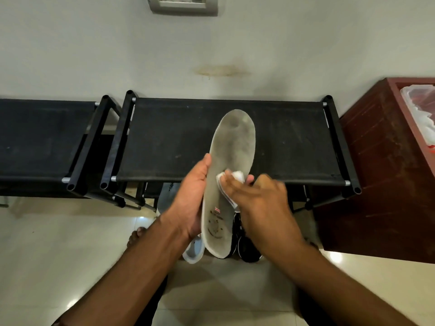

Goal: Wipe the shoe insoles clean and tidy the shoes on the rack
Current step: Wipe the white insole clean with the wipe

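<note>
A pale wall (282, 43) with a yellowish stain (221, 69) and a switch plate (183, 4) meets glossy cream floor tiles (70, 243), beside what looks like a reddish-brown wooden cabinet (381, 172).

The insole (231, 161) bears a small flag and a printed emblem below the fingers (229, 184), its lettering too blurred to read

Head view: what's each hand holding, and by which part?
Left hand grips the insole along its left edge, around mid-length toward the heel. Right hand presses a white cloth against the insole's middle with its fingers.
</note>
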